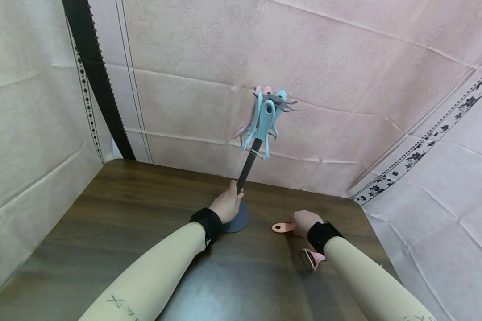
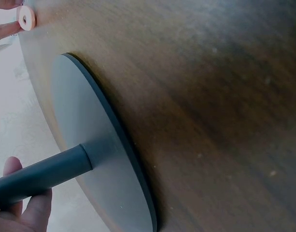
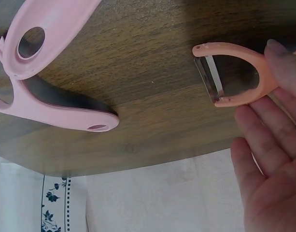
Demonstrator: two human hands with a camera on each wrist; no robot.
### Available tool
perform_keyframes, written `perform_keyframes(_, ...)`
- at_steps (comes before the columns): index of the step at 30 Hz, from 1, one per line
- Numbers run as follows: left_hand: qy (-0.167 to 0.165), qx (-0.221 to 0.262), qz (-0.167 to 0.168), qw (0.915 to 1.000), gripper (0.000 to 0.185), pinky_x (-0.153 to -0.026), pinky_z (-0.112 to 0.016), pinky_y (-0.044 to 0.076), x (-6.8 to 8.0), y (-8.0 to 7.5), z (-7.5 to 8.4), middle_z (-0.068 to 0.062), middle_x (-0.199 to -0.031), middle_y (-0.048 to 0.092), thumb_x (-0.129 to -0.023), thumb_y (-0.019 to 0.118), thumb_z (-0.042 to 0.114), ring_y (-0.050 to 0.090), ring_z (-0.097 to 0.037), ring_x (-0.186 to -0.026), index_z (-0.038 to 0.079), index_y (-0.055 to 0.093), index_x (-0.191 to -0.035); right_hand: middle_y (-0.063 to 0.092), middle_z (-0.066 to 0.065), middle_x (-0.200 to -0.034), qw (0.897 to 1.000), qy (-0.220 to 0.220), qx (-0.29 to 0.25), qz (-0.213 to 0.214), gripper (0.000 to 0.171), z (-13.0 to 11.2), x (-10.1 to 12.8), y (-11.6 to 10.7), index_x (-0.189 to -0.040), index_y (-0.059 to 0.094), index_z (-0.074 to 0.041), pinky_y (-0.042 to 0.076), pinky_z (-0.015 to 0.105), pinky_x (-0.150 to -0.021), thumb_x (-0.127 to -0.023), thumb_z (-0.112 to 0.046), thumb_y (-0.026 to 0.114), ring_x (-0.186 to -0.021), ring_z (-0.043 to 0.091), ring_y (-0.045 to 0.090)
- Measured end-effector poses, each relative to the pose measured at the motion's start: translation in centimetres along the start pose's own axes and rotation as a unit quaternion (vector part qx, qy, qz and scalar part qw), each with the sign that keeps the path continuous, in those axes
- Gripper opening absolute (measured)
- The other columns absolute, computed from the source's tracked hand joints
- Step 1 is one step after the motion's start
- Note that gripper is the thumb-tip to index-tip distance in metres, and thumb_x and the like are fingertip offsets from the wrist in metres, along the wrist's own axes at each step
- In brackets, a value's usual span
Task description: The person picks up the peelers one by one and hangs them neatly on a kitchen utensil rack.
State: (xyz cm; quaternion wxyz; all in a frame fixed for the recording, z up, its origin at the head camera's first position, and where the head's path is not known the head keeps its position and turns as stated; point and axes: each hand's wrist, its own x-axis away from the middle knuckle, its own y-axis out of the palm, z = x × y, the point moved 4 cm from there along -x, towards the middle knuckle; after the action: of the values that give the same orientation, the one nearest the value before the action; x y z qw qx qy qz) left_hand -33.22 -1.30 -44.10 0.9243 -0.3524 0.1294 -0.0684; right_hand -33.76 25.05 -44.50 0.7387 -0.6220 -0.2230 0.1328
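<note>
Legible markings are confined to the sleeves in the head view. The left sleeve (image 1: 144,276) bears hand-drawn dark marks near the bottom edge, reading roughly as an "X" followed by further strokes that cannot be made out. The right sleeve (image 1: 369,281) carries similar marks at the frame's bottom edge, cut off and unreadable. No brand, label or number is legible elsewhere.

table (image 1: 116,214): dark brown wood grain you see | stand (image 1: 247,169): dark grey pole and base | utensils (image 1: 265,118) at your 12 o'clock: light blue and pink | peeler (image 3: 234,77): salmon pink | backdrop (image 1: 345,67): pale pink rose print, black floral border at 2 o'clock
</note>
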Motion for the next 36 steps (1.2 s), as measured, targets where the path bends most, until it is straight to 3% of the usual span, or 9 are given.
perform_keyframes(9,-0.003,-0.001,-0.001,1.0,0.029,-0.066,-0.032,0.048,0.1,-0.1,0.1,-0.012,-0.119,0.061,-0.105,0.04,0.022,0.064,-0.02,-0.089,0.005,0.035,-0.129,0.059,0.0,-0.075,1.0,-0.003,-0.002,-0.005,0.022,0.0,-0.1,0.0,-0.082,0.064,-0.013,0.048,0.04,-0.067,-0.071,-0.009,0.083,-0.071,0.02,0.056)
perform_keyframes(13,-0.002,0.002,0.001,1.0,0.03,-0.063,-0.032,0.047,0.3,-0.2,0.2,-0.012,-0.116,0.062,-0.105,0.041,0.022,0.063,-0.019,-0.083,0.004,0.035,-0.129,0.057,-0.002,-0.072,1.0,0.002,-0.016,-0.007,0.025,0.1,-0.1,-0.1,-0.079,0.063,-0.014,0.048,0.04,-0.066,-0.068,-0.01,0.085,-0.068,0.018,0.053)
perform_keyframes(17,-0.001,0.002,0.001,1.0,0.03,-0.061,-0.031,0.046,0.3,-0.1,0.3,-0.012,-0.115,0.062,-0.105,0.041,0.022,0.061,-0.018,-0.078,0.004,0.035,-0.128,0.054,-0.003,-0.067,1.0,-0.004,-0.022,0.009,0.028,0.2,0.1,0.1,-0.07,0.059,-0.016,0.048,0.039,-0.064,-0.065,-0.011,0.086,-0.064,0.017,0.052)
perform_keyframes(24,0.0,-0.002,0.004,1.0,0.028,-0.066,-0.033,0.048,0.3,-0.2,0.4,-0.011,-0.114,0.062,-0.105,0.041,0.022,0.062,-0.019,-0.084,0.005,0.036,-0.128,0.05,-0.005,-0.062,0.999,-0.018,-0.01,0.037,0.032,0.1,0.0,-0.4,-0.062,0.055,-0.019,0.045,0.037,-0.058,-0.065,-0.014,0.086,-0.059,0.015,0.048)
perform_keyframes(31,-0.002,-0.005,0.006,1.0,0.029,-0.07,-0.035,0.049,0.4,-0.3,0.3,-0.012,-0.117,0.061,-0.105,0.041,0.021,0.064,-0.022,-0.093,0.004,0.035,-0.128,0.054,-0.005,-0.063,0.993,-0.014,-0.059,0.102,0.022,0.7,-0.4,-3.6,-0.067,0.058,-0.016,0.046,0.039,-0.057,-0.073,-0.003,0.075,-0.059,0.016,0.051)
perform_keyframes(36,0.001,-0.009,0.006,0.9999,0.029,-0.07,-0.035,0.049,0.3,-0.2,0.3,-0.012,-0.117,0.062,-0.105,0.041,0.022,0.064,-0.021,-0.093,0.005,0.035,-0.128,0.056,-0.005,-0.065,0.98,-0.025,-0.124,0.152,0.017,1.3,-0.1,-6.7,-0.074,0.062,-0.012,0.044,0.036,-0.059,-0.082,0.001,0.07,-0.06,0.014,0.05)
